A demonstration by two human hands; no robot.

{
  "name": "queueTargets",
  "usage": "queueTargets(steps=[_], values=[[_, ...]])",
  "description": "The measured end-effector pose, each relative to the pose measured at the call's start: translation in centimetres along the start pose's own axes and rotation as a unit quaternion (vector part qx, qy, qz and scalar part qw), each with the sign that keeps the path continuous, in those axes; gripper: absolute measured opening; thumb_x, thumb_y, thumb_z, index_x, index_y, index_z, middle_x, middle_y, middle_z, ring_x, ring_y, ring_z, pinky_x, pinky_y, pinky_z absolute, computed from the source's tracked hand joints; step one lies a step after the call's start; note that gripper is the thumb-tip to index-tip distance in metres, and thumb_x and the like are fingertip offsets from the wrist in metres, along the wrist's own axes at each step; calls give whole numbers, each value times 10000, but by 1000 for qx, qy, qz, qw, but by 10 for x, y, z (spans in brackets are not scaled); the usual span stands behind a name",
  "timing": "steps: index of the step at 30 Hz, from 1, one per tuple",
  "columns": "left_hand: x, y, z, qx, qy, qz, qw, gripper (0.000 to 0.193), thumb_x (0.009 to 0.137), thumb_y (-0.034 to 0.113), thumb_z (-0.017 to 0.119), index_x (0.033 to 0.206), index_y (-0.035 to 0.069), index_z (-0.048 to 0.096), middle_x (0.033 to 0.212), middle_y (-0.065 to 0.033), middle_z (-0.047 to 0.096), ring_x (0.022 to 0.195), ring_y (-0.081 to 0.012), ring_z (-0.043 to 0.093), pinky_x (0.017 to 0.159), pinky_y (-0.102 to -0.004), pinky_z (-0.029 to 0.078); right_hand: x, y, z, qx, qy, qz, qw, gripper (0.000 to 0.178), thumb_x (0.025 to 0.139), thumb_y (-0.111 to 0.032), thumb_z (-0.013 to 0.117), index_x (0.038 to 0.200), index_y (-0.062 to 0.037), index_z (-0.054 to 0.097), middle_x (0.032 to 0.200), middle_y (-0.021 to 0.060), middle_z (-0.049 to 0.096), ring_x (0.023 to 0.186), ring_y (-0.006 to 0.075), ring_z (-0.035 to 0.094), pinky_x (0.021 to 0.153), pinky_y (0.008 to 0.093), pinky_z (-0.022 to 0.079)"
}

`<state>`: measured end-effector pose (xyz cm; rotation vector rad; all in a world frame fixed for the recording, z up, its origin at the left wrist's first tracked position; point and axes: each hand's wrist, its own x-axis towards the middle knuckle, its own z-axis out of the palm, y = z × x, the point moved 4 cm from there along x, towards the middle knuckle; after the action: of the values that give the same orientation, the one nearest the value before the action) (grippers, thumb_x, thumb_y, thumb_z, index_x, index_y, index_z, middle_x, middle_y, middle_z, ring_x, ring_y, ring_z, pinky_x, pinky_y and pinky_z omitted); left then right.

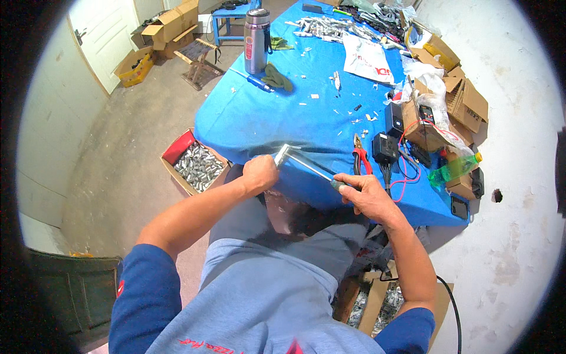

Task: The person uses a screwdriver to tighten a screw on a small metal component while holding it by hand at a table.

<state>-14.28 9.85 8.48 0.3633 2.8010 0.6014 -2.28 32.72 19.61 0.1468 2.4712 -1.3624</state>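
At the near edge of the blue-covered table [253,121], my left hand [261,173] is closed round a small whitish piece [282,154] that sticks up past the fingers. My right hand [372,199] grips the dark handle of a screwdriver [312,167]. Its long metal shaft slants up to the left, and its tip meets or overlaps the whitish piece; I cannot tell which. Just beyond my right hand lie red-handled pliers [362,156]. The inner side of my left fingers is hidden.
A metal flask [257,44] stands on the far left of the table, beside a blue-handled tool [253,80]. White pieces [330,28] are heaped at the back. Black adapters [385,147], wires and a green bottle [454,170] crowd the right. A box of metal cylinders [200,167] is on the floor.
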Motion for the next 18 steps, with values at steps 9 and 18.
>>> queueTargets(steps=[9, 18], values=[[1, -5, 6, -16, -3, -6, 1000, 299, 799, 243, 644, 852, -46, 698, 866, -268, 678, 857, -420, 673, 764, -492, 534, -22, -20, 26, -299, 152, -184, 924, 238, 892, -187, 595, 1112, -147, 677, 807, 165, 667, 667, 383, 635, 584, 455, 503], [4, -3, 6, -2, 7, -21, 1000, 268, 811, 238, 646, 871, -14, 715, 902, -231, 697, 864, -379, 690, 765, -459, 548, -6, 36, 33, 150, 47, 42, 987, 329, 967, -253, 589, 1219, -52, 654, 745, 19, 604, 530, 43, 486, 459, 186, 414]])
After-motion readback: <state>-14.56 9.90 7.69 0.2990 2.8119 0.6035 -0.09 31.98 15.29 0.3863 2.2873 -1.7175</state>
